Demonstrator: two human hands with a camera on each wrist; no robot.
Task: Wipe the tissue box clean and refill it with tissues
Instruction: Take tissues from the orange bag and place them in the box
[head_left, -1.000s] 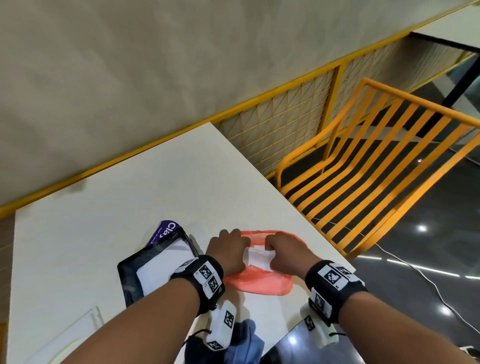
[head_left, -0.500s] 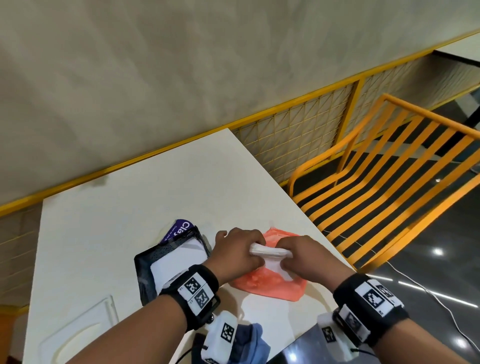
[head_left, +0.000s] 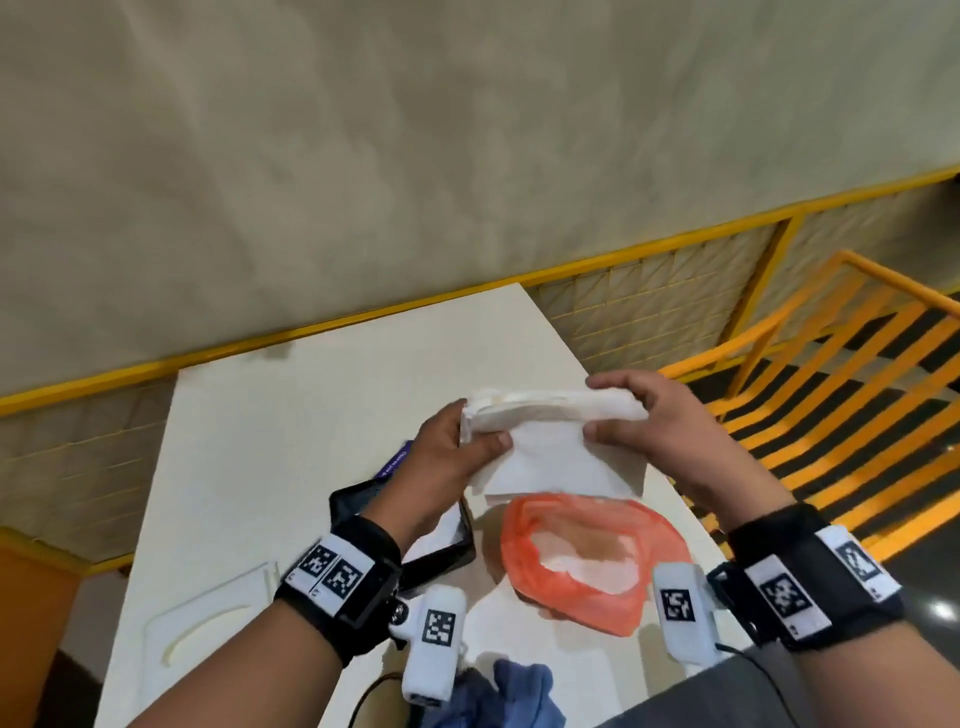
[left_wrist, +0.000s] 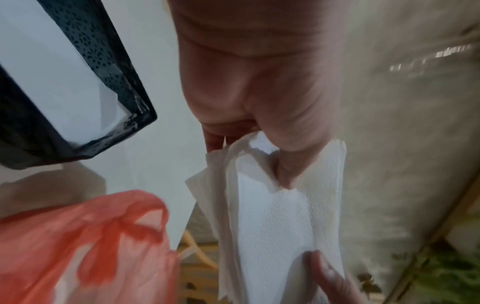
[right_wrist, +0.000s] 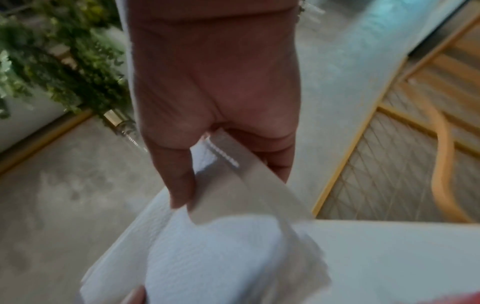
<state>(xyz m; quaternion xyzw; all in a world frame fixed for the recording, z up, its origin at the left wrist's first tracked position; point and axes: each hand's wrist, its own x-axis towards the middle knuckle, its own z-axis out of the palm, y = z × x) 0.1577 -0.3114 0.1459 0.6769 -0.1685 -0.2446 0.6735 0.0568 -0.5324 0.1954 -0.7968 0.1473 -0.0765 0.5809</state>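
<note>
Holding the tissue stack mid-frame above the counter, long axis left-right, left hand and right hand pinching either end (one sheet hangs loose), with the black tissue box lower left, nearer the left hand.

White tissue stack, folded, held in the air over the tabletop, one loose sheet hanging from its underside. Black tissue box, open top, patterned walls, white inside, sits near the tabletop's front edge, mostly hidden in the head view.
</note>
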